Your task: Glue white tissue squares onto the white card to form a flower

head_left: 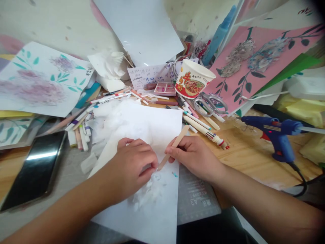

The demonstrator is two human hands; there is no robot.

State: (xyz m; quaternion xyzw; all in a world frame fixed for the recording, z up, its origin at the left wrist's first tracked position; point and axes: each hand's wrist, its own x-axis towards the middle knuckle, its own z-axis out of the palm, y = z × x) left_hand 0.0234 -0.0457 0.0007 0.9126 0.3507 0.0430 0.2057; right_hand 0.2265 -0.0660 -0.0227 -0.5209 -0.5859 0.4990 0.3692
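Note:
My right hand (191,152) grips a flat wooden craft stick (179,137), tilted so that its lower end points down at a white sheet of paper (162,217). Close to that end, my left hand (135,164) is closed in a pinch; what its fingertips hold, if anything, is too small to make out. Under the fingers, a clump of white fluffy bits (149,191) lies on the sheet, with a tiny teal scrap (174,174) beside it. Behind my left hand spreads more white cotton-like fluff (122,120).
A blue glue gun (275,132) stands at right, its cord trailing down. A paper cup (193,79) rests near grey-handled scissors (210,103) and scattered pens (203,128). At left lies a black phone (35,166). A grey cutting mat (198,200) shows beneath the sheet. Floral pictures (33,84) lean behind.

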